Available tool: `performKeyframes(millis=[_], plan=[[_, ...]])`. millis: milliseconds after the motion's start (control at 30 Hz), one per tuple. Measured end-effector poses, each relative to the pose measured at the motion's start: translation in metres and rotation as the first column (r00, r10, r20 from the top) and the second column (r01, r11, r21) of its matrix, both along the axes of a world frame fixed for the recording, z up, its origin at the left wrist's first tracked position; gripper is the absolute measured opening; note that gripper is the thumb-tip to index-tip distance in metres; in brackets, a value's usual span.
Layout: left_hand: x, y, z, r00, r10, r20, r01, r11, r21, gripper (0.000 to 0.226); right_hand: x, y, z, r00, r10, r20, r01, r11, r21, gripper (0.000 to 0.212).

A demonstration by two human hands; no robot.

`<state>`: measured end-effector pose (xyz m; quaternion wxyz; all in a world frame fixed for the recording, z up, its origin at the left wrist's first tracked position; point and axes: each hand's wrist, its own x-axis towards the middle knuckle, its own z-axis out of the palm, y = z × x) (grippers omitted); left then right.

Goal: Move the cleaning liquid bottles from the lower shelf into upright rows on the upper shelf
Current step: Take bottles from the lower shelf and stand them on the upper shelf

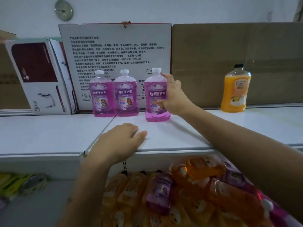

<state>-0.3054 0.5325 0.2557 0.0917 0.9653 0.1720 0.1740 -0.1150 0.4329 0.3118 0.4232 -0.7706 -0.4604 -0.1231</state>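
The right hand's fingers (pixel 161 102) curl round the side of a purple bottle (pixel 157 97), thumb up near its shoulder, and the right hand (pixel 173 95) grips it at label height, likely so the bottle can be steadied upright and nudged into line before the hold is let go. Its base appears to rest on the upper shelf (pixel 180 136), a little forward and to the right of the two purple bottles (pixel 102 95) already standing side by side against the printed carton (pixel 114 46), so a gap is left to close if the row is to be even. The left hand (pixel 121 141) lies flat near the shelf's front edge, fingers straight and relaxed and holding nothing, probably as a brace while the other arm reaches in. The held bottle is clear plastic with pink-purple liquid, a white screw cap and a purple label facing outward; it stands upright or very nearly so. Further right an orange bottle (pixel 235 90) with a black cap stands alone in front of a brown cardboard box (pixel 237 46), which suggests a separate row by colour. Below, the lower shelf's pile (pixel 188 194) of orange and purple bottles lies jumbled on its sides, so most of the job remains
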Motion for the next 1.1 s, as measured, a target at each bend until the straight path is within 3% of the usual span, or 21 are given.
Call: performKeyframes(millis=[200, 433, 667, 800, 933, 1000, 1100], plan=[[-0.001, -0.002, 0.002, 0.999, 0.032, -0.038, -0.032, 0.999, -0.007, 0.050, 0.024, 0.030, 0.011, 0.996, -0.053, -0.068, 0.048, 0.996, -0.082, 0.092], [0.000, -0.006, -0.001, 0.996, 0.080, -0.029, -0.081, 0.996, -0.027, 0.050, 0.032, 0.049, 0.004, 0.998, -0.018, -0.067, 0.016, 1.000, -0.026, 0.097], [-0.006, -0.007, 0.000, 0.993, 0.116, 0.004, -0.116, 0.993, -0.023, 0.048, 0.026, 0.044, -0.004, 0.997, -0.010, -0.078, 0.005, 0.998, -0.070, 0.107], [-0.014, -0.018, -0.006, 0.940, 0.171, 0.294, -0.152, 0.985, -0.086, 0.042, 0.007, 0.024, 0.010, 0.993, 0.009, -0.118, -0.026, 0.989, -0.143, 0.097], [-0.018, -0.048, -0.018, 0.753, 0.140, 0.643, -0.072, 0.989, -0.131, 0.033, -0.037, -0.024, 0.013, 0.975, 0.214, -0.064, -0.213, 0.977, 0.034, 0.073], [-0.018, -0.071, -0.029, 0.713, 0.079, 0.696, -0.034, 0.996, -0.079, 0.035, -0.063, -0.058, 0.000, 0.952, 0.304, -0.037, -0.295, 0.943, 0.153, 0.063], [-0.025, -0.103, -0.053, 0.647, 0.016, 0.762, 0.026, 0.999, -0.043, 0.039, -0.095, -0.112, -0.035, 0.834, 0.530, -0.152, -0.458, 0.819, 0.347, 0.042]])
